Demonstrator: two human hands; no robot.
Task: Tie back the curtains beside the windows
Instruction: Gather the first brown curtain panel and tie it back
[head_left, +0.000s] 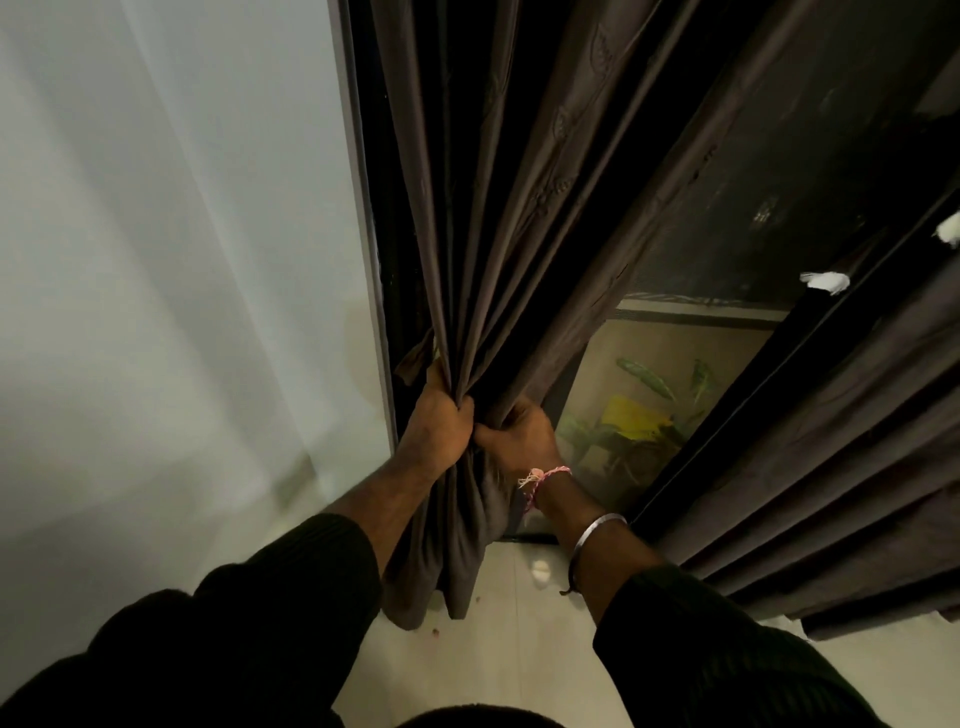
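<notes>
the person stands close to a window, looking down along a dark brown curtain (519, 234) that hangs beside the pale wall (156, 260) at the left. both hands are closed on the cloth, gathering it into a tight bunch about halfway down its visible length. the left hand (439, 421) wraps round the bunch from the wall side, fingers curled over the folds. the right hand (522, 434) grips the same bunch from the window side, its thumb and fingers pinching the fabric, and the two hands touch at the knuckles. below the grip the gathered cloth falls in a loose tail (457, 545) that reaches down close to the pale tiled floor (519, 649); whether it touches the floor cannot be told

on the right wrist sit a pink thread band (545, 475) and, further up the forearm, a metal bangle (597, 530). both arms wear dark ribbed sleeves (291, 597)

a second dark curtain (857, 441) hangs at the right, in straight pleats, apart from the gathered one. between the two curtains the window glass (727, 208) is dark, and low down behind it shows a light panel with green leaves and a yellow shape (639, 421), blurred by a mesh. two small white bits (828, 281) cling to the edge of the right curtain. a dark window frame (374, 234) runs between the wall and the held curtain
</notes>
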